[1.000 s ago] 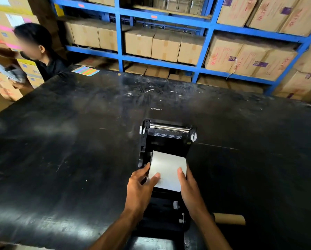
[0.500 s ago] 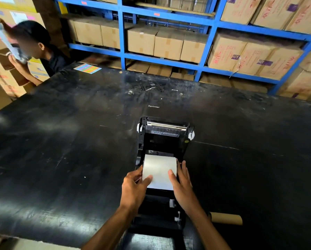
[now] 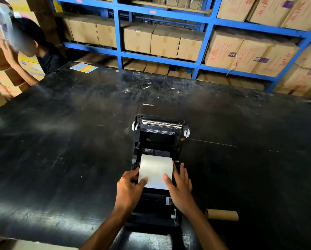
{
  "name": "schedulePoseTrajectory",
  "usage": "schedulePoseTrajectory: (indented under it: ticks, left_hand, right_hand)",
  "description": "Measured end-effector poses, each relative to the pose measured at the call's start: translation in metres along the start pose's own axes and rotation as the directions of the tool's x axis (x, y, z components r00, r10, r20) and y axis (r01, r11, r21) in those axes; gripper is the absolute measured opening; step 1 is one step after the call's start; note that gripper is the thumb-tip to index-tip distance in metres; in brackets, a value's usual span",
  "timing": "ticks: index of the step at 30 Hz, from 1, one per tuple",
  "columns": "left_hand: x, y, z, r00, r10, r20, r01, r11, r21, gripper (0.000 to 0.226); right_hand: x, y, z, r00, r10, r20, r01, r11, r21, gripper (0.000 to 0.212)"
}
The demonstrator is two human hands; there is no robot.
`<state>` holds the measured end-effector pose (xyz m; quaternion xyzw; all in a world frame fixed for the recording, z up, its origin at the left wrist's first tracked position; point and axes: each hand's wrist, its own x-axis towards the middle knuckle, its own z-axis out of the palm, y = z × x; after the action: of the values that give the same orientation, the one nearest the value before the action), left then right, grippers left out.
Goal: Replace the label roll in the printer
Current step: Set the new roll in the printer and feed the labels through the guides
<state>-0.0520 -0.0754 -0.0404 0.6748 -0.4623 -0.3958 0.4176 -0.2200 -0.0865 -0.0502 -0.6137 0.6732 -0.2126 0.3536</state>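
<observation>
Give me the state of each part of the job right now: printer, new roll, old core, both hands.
Printer: lid open, bay exposed.
Label roll: white, lying in the bay.
Cardboard core: bare, lying on the table right of the printer.
Left hand: thumb on the roll.
Right hand: thumb on the roll.

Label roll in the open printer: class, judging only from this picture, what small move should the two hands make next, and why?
Probably draw the free end of the label roll forward toward the front of the printer. The roll sits in the open bay, the left hand and right hand pinch its loose sheet by the thumbs, and the lid is open. The empty core lies on the table.
</observation>
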Motion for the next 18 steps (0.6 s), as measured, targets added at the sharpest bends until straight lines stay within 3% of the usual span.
schedulePoseTrajectory:
  ticks: [7, 10, 12, 15, 18]
  left_hand:
    - [0.008, 0.0, -0.003, 0.997, 0.073, -0.035, -0.07, 0.992, 0.104, 0.021]
    - [0.01, 0.0, -0.003, 0.984, 0.165, -0.067, -0.152, 0.975, 0.161, 0.02]
    - [0.008, 0.001, -0.004, 0.979, 0.182, -0.088, -0.167, 0.974, 0.154, 0.02]
    - [0.006, -0.002, -0.004, 0.976, 0.195, -0.094, -0.179, 0.972, 0.153, 0.026]
    - [0.005, -0.005, -0.005, 0.978, 0.19, -0.088, -0.173, 0.97, 0.173, 0.026]
  right_hand:
    - [-0.003, -0.003, 0.002, 1.0, 0.005, -0.003, -0.005, 1.0, 0.023, 0.074]
    - [-0.008, -0.005, 0.001, 0.996, 0.004, -0.088, 0.004, 0.996, 0.088, 0.081]
    - [-0.014, -0.005, 0.001, 0.978, 0.058, -0.202, -0.015, 0.978, 0.209, 0.064]
    - [-0.026, -0.001, 0.004, 0.92, 0.136, -0.367, 0.006, 0.932, 0.362, 0.018]
    - [-0.031, 0.003, 0.01, 0.909, 0.137, -0.393, -0.004, 0.947, 0.322, 0.014]
